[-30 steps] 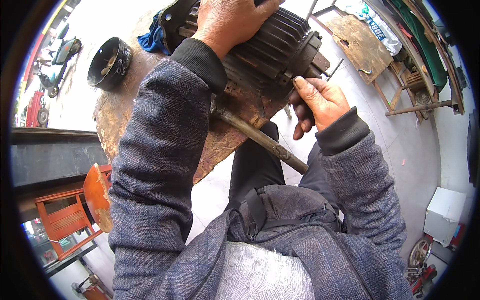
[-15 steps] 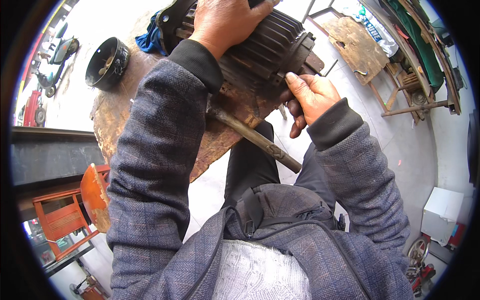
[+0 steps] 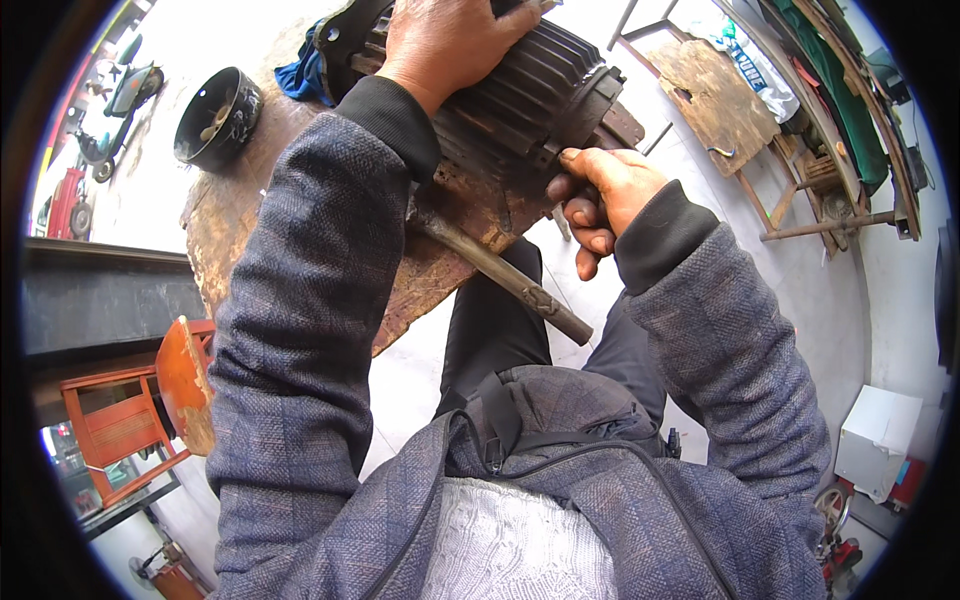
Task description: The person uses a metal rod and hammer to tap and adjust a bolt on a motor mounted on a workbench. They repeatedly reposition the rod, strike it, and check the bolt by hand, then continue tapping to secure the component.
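Note:
A dark finned motor housing (image 3: 525, 90) lies at the top centre on a worn wooden board (image 3: 240, 230). My left hand (image 3: 435, 45) is closed over the top of the housing. My right hand (image 3: 605, 195) has thumb and forefinger pressed at the lower corner of the housing's end flange, the other fingers curled below; whatever they pinch is too small to make out. A long metal bar (image 3: 515, 275) juts from under my left arm past the board's edge. A blue cloth (image 3: 298, 78) is bunched behind the housing, and a black round cover (image 3: 215, 125) sits at the left.
At the right stand a wooden-topped frame (image 3: 715, 95), shelving with green cloth (image 3: 850, 110) and a white box (image 3: 876, 442). Left of me are orange wooden chairs (image 3: 120, 435) and a dark counter (image 3: 110, 300). A scooter (image 3: 125, 120) and red vehicle (image 3: 65, 205) are outside.
My right hand has moved slightly up and left along the flange, its lower fingers shifting position. My left hand stays on the housing; the whole view has shifted a little.

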`<state>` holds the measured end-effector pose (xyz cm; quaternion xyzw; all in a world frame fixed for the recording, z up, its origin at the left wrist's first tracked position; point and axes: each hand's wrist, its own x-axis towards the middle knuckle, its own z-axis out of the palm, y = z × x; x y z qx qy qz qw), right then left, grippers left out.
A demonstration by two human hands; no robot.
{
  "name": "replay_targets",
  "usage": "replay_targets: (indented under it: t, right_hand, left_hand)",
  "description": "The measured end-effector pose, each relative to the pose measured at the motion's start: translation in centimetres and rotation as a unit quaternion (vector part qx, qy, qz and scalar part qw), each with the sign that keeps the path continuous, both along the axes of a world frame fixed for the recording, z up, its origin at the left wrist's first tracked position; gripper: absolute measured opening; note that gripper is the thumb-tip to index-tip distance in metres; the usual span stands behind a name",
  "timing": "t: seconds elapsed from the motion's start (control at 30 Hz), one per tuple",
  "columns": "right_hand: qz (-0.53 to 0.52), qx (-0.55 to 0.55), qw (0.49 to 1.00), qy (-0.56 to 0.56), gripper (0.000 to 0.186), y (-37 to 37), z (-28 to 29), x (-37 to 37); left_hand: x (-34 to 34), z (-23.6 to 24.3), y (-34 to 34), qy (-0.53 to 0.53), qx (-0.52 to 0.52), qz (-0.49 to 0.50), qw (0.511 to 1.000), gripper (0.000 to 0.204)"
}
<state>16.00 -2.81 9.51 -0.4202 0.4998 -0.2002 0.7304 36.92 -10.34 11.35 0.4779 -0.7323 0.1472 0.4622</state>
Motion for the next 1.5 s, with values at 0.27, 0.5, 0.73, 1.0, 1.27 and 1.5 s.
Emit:
replay_targets:
  t: [0.27,0.5,0.73,1.0,1.27,1.5]
  right_hand:
    - [0.055,-0.108,0.990,0.075,0.071,-0.3,-2.1,-5.7]
    - [0.031,-0.077,0.991,0.101,0.048,2.5,-4.8,-12.6]
    - [0.052,-0.123,0.987,0.085,0.040,3.8,-4.7,-15.6]
    - [0.076,-0.173,0.979,0.081,0.032,4.3,-5.7,-15.5]
    - [0.173,-0.283,0.938,0.103,0.032,5.6,-3.2,-12.0]
    - [0.189,-0.340,0.917,0.090,0.029,7.0,-1.4,-9.9]
  left_hand:
    - [0.0,0.1,0.4,0.012,0.028,0.002,1.000,0.051]
    - [0.5,1.1,0.9,-0.038,0.056,-0.001,0.998,0.066]
    - [6.8,-1.2,8.5,0.004,0.021,0.055,0.998,0.064]
    - [11.4,-7.3,23.2,0.211,0.176,0.173,0.946,0.075]
    - [13.5,-9.0,29.5,0.134,0.201,0.280,0.929,0.069]
    - [16.9,-8.8,31.3,0.075,0.267,0.351,0.894,0.053]
